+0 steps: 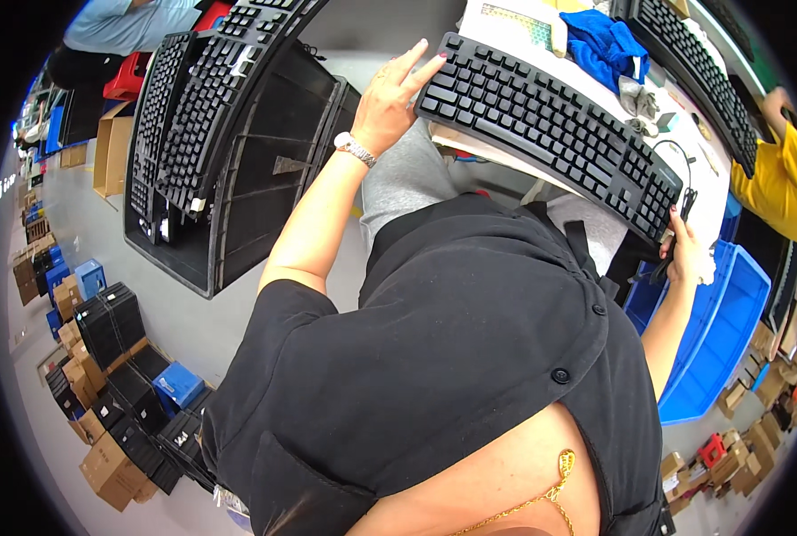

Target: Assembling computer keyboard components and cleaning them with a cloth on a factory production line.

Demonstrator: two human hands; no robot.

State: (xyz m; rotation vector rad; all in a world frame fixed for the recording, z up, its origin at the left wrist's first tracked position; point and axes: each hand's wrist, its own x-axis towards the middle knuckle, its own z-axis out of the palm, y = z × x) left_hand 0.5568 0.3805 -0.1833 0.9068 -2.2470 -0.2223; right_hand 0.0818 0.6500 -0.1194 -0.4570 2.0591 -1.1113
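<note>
A black keyboard [550, 129] lies slanted across the near edge of the white worktable [716, 192], its right end lower and closer to me. At its left end is my left hand [388, 105], fingers stretched and spread, one fingertip touching the upper left corner. My right hand [682, 250] is closed on the lower right corner of the keyboard, with the fingers partly hidden. A black cable [690, 179] loops beside that corner and runs down toward my right hand.
Left of me, several keyboards [204, 116] stand in a black crate [269, 179]. On the table are a blue cloth [602, 46] and another black keyboard [698, 76]. A blue bin [716, 330] stands at my right. Co-workers in a yellow sleeve [783, 183] and a light-blue sleeve [130, 27] are nearby.
</note>
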